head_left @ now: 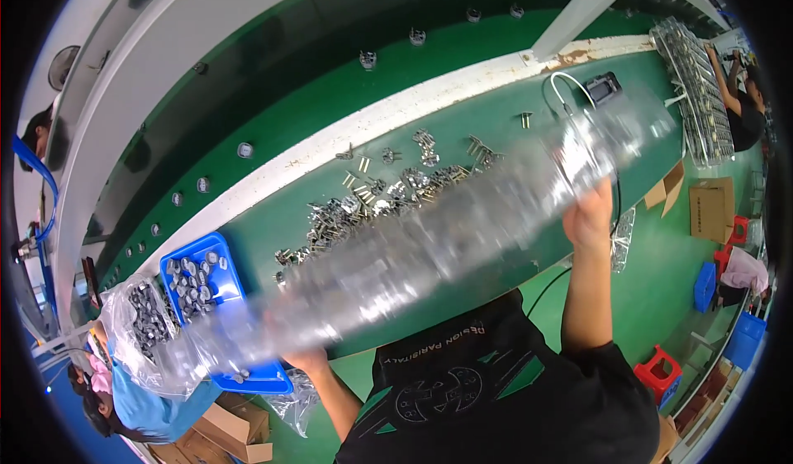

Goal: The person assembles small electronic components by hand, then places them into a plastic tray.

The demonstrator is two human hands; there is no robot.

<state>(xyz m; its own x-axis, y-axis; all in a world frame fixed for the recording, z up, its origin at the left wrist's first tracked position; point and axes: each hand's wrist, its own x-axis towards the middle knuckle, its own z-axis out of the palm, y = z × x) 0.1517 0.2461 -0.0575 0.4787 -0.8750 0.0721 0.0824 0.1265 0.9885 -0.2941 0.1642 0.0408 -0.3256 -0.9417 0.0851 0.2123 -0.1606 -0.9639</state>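
"Handling step in hand, I judge: long clear plastic tray (438, 245) held across the green workbench (479, 118), motion-blurred. Hand states?"

"Left hand (306, 360) appears closed on the near edge toward the left; right hand (588, 216) grips the right end. Finger detail smeared."

"What does the next move call for?"

"Probably a level, two-handed carry, both ends moving together; thin plastic likely flexes."

"Edges and room?"

"Left end overlaps the blue bin (229, 272) of grey parts (194, 286). Small metal parts (334, 220) lie heaped just beyond the middle. Right end nears the white cable (581, 84) and black device (603, 88). White ledge (330, 144) bounds the far side. Bare bench shows left of the device."
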